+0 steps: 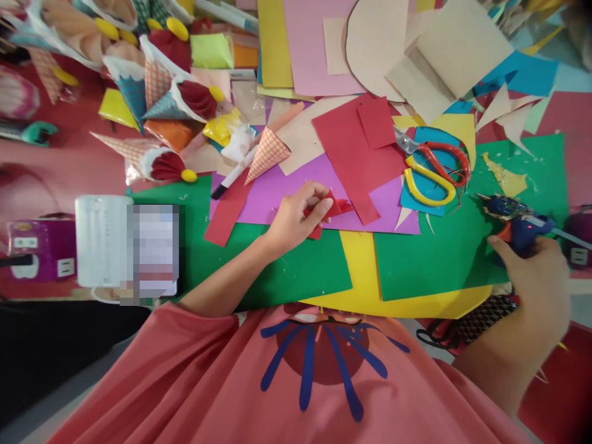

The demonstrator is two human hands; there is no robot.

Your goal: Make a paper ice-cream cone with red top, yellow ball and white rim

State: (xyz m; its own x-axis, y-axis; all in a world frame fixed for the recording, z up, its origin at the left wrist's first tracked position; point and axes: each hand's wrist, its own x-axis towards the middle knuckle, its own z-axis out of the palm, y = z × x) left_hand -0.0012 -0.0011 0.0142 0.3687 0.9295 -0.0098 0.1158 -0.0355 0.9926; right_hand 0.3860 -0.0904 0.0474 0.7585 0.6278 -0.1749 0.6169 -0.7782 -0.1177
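Note:
My left hand (303, 216) is closed in a pinch on a piece of red paper (333, 203), above the purple sheet in the middle of the table. Several small red scraps show beside its fingers. Far to the right, my right hand (534, 265) is wrapped round a blue glue gun (522, 228) with an orange trigger and a small red light. The gun's nozzle points left over the green sheet (425, 259). Between the hands lie scissors (435, 166) with one red and one yellow handle, on blue paper. A checked paper cone (268, 153) rests beyond my left hand.
Finished-looking paper cones (161, 80) with ruffled tops crowd the far left. A black-capped marker (235, 172) lies near the purple sheet (296, 185). Sheets of red paper (356, 154) and beige card (462, 49) are stacked beyond. A phone (155, 250) with a blurred screen stands left.

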